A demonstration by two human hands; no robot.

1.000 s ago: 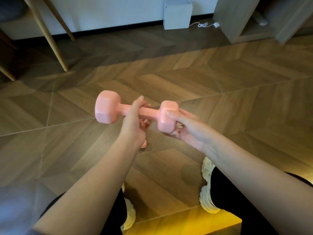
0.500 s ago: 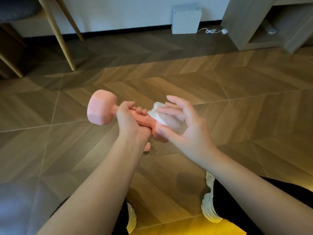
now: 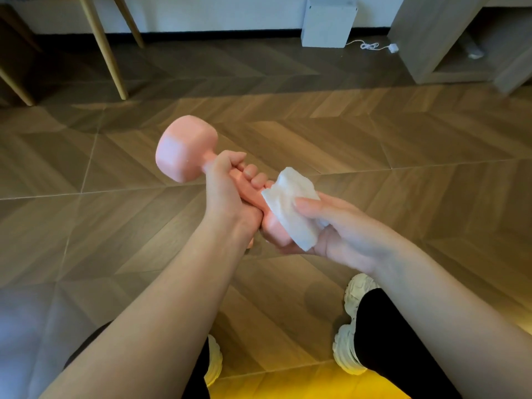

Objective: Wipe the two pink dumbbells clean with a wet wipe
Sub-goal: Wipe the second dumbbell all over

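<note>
A pink dumbbell [image 3: 185,148] is held in the air above the wooden floor, its far head pointing up and left. My left hand [image 3: 227,191] grips its handle. My right hand [image 3: 345,228] cups the near head from the right and below. With the thumb it presses a folded white wet wipe [image 3: 290,205] against that head. A small pink piece, probably the second dumbbell [image 3: 250,243], shows on the floor just under my left wrist; the rest of it is hidden by my arm.
Wooden chair legs [image 3: 103,47] stand at the back left. A white box [image 3: 328,21] with a white cable [image 3: 371,46] sits against the wall. A grey cabinet [image 3: 431,38] is at the back right. My white shoes [image 3: 354,289] are below my arms.
The dumbbell has tilted, far head up and near head toward me. My right hand turned palm up under the near head, and the wipe now lies over that head under the thumb.
</note>
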